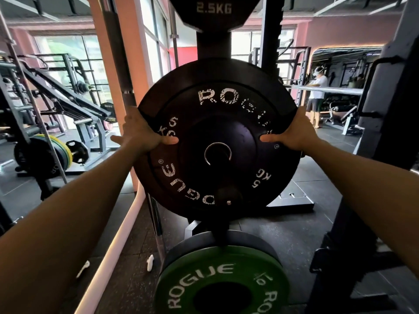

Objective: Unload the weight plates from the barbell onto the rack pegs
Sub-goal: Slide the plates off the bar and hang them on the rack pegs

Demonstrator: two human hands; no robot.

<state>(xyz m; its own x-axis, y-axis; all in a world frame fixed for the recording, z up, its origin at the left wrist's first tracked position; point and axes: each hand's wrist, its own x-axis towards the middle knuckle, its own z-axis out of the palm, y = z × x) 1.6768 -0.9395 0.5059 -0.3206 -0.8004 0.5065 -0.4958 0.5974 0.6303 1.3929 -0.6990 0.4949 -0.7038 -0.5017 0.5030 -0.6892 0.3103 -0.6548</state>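
Two hands hold a black 5 kg plate (217, 141) upright, face toward the camera, in front of the rack upright (213, 45). Left hand (140, 132) grips the plate's left edge, thumb laid across the front face, fingers wrapped round behind the rim. Right hand (292, 132) grips the right edge the same way, thumb on the face pointing inward, rest of the fingers hidden behind the plate. Both arms stretched out from near cam.

Plate's centre hole (218, 154) has a steel ring; it looks dark inside, can't tell if a peg sits in it. Lower on the plate's face a black peg end (227, 196) w/ a small screw head shows in front, overlapping the bottom lettering.

Above, top centre, a 2.5 kg plate (213, 12) hangs on the rack, only its lower part in view. Below, near bottom centre, a green 10 kg plate (223, 282) sits on the rack w/ a grey plate (217, 241) just behind it.

Far left: an incline machine (68, 91) and a stack of plates (45, 152) w/ green and yellow edges. Far right: a person in a white top (317, 96) stands beside other gear. Floor (294, 234) is dark rubber matting.
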